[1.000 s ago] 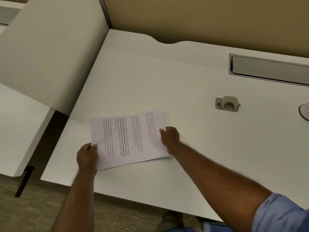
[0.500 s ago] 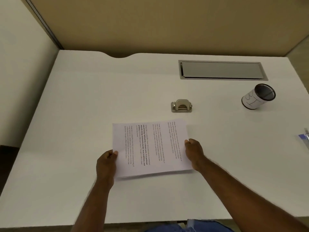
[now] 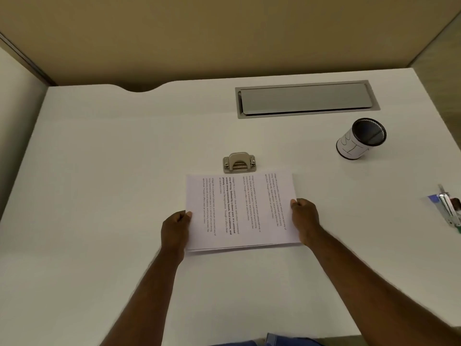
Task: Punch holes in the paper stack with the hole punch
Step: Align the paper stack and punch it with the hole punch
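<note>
A thin stack of printed paper [image 3: 240,211] lies sideways on the white desk [image 3: 99,196], its text running toward me. My left hand [image 3: 175,229] grips the stack's left edge with curled fingers. My right hand [image 3: 305,219] grips the right edge the same way. A small metal hole punch [image 3: 239,162] sits just beyond the stack's far edge, a little left of its middle, nearly touching the paper. Neither hand touches the punch.
A white-wrapped black pen cup [image 3: 360,139] stands at the right rear. A grey cable hatch [image 3: 306,99] is set into the desk's back. Pens and a blue-edged item [image 3: 447,208] lie at the right edge. Tan partition walls [image 3: 224,33] enclose the desk.
The view swung right and the desk now faces me squarely. Both hands carried the paper stack forward, so its far edge now reaches the hole punch.
</note>
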Tool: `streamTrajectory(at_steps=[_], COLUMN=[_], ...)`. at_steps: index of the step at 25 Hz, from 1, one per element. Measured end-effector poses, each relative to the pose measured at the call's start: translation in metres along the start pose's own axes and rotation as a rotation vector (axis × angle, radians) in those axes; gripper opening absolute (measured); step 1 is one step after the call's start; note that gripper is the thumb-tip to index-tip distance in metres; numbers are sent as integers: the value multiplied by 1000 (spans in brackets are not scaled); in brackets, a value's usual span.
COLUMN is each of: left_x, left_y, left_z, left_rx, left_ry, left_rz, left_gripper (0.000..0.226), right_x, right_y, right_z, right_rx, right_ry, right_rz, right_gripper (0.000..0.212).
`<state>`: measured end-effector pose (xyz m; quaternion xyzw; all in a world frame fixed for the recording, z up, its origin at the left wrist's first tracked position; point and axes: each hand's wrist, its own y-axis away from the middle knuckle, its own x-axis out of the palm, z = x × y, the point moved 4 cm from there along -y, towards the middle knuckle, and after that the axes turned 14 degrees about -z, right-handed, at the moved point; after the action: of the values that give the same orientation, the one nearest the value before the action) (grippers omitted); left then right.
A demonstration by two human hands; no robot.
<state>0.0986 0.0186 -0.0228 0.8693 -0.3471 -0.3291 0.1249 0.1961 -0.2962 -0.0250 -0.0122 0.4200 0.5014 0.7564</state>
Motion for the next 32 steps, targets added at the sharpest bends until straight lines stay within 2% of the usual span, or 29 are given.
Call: streamTrajectory(at_steps=[17, 32], left_x=[29, 32], left_y=[-17, -32], left_z=[-1, -14], left_rx=[-36, -32], left_ry=[-60, -54], left_rz=[-35, -68], left_gripper=[28, 19], right_x=[9, 15], right_y=[-30, -35], right_z=[11, 24], right_rx=[-38, -70], right_ry=[44, 46], right_rz=[-24, -39], right_gripper=[30, 29])
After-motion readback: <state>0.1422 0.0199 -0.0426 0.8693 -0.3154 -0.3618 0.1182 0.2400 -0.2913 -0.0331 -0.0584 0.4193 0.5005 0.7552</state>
